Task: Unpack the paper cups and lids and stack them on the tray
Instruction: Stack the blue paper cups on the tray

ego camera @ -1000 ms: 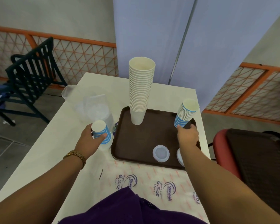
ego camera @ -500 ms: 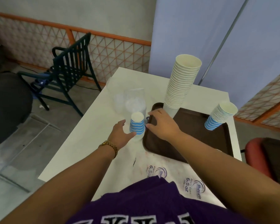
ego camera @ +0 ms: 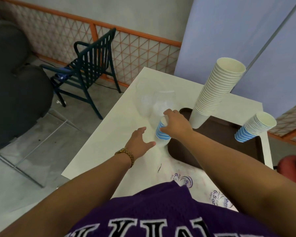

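Fingers of our left hand [ego camera: 139,144] spread apart and hold nothing; our right hand [ego camera: 175,126] curls round the short blue-striped paper cup stack [ego camera: 161,132], on the white table [ego camera: 120,127] beside the brown plastic tray [ego camera: 217,134]. It stands upright, mouth up; a hurried lift could topple it or nudge the tall plain white cup stack [ego camera: 214,93].

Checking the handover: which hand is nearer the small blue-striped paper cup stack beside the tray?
Right. The right hand grips the small blue-striped paper cup stack; the left hand hovers open beside it.
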The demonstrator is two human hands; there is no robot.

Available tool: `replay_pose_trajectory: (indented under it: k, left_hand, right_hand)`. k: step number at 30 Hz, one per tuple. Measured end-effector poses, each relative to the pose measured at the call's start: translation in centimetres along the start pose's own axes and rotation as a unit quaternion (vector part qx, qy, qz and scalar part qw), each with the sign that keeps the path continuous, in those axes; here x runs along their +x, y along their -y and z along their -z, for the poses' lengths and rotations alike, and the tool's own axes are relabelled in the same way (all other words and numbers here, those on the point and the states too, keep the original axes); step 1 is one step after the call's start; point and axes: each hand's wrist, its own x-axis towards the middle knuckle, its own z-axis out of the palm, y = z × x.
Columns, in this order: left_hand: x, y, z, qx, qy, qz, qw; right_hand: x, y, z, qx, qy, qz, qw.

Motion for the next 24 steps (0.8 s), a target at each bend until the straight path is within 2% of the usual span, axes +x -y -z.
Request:
replay_pose_trajectory:
  k: [8, 11, 13, 14, 16, 21, 24]
  left_hand:
    - [0.8, -1.0, -0.2, 0.002, 0.014, -0.024, 1.0]
    - [1.5, -1.9, -0.7, 0.012, 0.023, -0.04, 0.999]
    - [1.8, -2.7, -1.2, 0.018, 0.029, -0.056, 0.998]
    - [2.0, -3.1, -1.5, 0.02, 0.028, -0.063, 0.997]
    - [2.3, -3.8, -2.0, 0.011, 0.02, -0.071, 0.997]
    - [3.5, -5.2, -3.5, -0.042, -0.011, -0.076, 0.996]
    - [4.0, -5.6, -4.2, -0.026, -0.032, -0.073, 0.996]
  right_hand:
    - [-0.5, 0.0, 3.4, 0.079, -0.068, -0.003, 0.995]
    - [-1.0, -0.9, 5.3, 0.157, -0.112, -0.025, 0.981]
    - [-1.6, -1.8, 6.5, 0.239, -0.14, -0.047, 0.96]
    - [-2.0, -2.4, 7.0, 0.298, -0.148, -0.065, 0.941]
    - [-3.0, -3.6, 7.5, 0.446, -0.137, -0.104, 0.878]
    - [-5.6, -7.7, 6.0, 0.722, -0.031, -0.172, 0.67]
    - [-7.0, -9.7, 4.5, 0.805, -0.046, -0.21, 0.553]
